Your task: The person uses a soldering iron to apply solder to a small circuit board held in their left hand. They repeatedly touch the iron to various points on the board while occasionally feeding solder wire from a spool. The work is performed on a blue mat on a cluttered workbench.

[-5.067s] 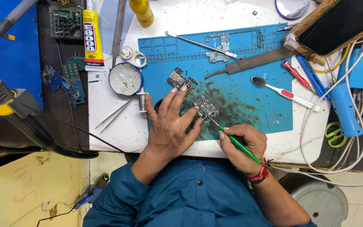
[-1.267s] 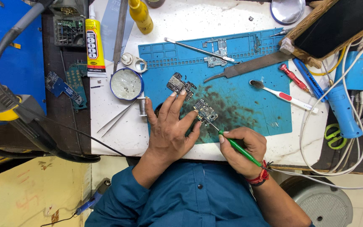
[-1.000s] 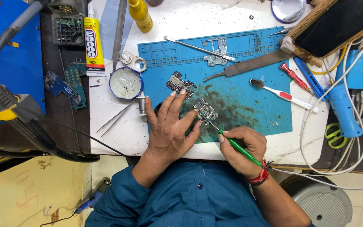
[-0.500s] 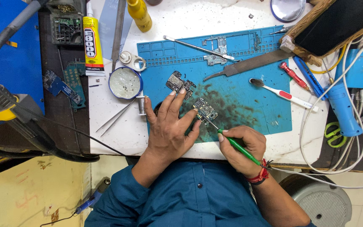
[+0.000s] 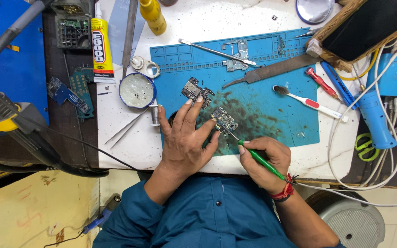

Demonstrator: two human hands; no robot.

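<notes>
- Landmark: blue work mat (image 5: 272, 98) on the white surface (image 5: 129, 147).
- Left of mat: glue tube (image 5: 102, 46) upright in frame, round tin (image 5: 137, 90) just beside mat's left edge, tweezers (image 5: 126, 132) below the tin.
- Left hand (image 5: 184, 142) lies flat on mat's lower left part, fingers (image 5: 190, 112) spread, grip open, holding nothing; fingertips press beside the small circuit board (image 5: 225, 120).
- Second circuit board (image 5: 196, 90) on mat, above the left hand, apart from it.
- Small circuit board sits mid-mat, lower half, on a dark stained patch.
- Right hand (image 5: 265, 160) at mat's lower edge, grip closed around a green screwdriver (image 5: 258, 158); tip reaches up-left to the small board's edge.
- Upper mat: thin metal rod (image 5: 217, 52), flat file (image 5: 272, 71) lying diagonally.
- Right half of mat: toothbrush (image 5: 311, 102), bristles toward mat centre.
- Right of mat: blue tool (image 5: 375, 121), white cables (image 5: 345, 138), green scissors (image 5: 365, 147).
</notes>
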